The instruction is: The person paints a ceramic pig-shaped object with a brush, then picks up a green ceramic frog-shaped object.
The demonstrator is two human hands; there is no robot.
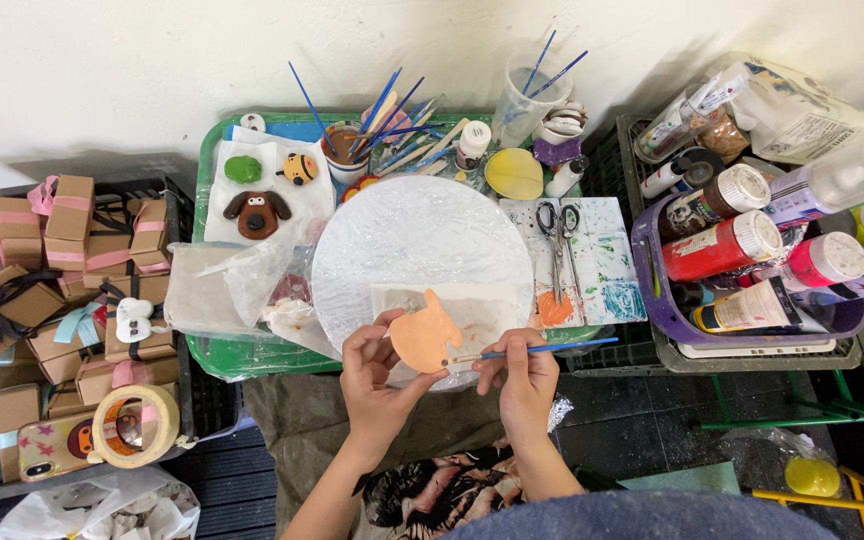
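L hand (377, 385) pinching orange clay shape (424, 338), R hand (524, 385) w/ blue brush (542, 348)

The scene is bright and evenly lit, with soft light from above and in front. The white wall (132, 70) in the upper part of the frame catches dark, soft-edged shadows behind the stacked boxes (72, 210) at left and the brushes (372, 110) at top centre. The wrapped round board (422, 250) shows mild glare. Focus is sharp throughout; the lower corners fall dimmer, and straight edges bend slightly toward the frame's sides.
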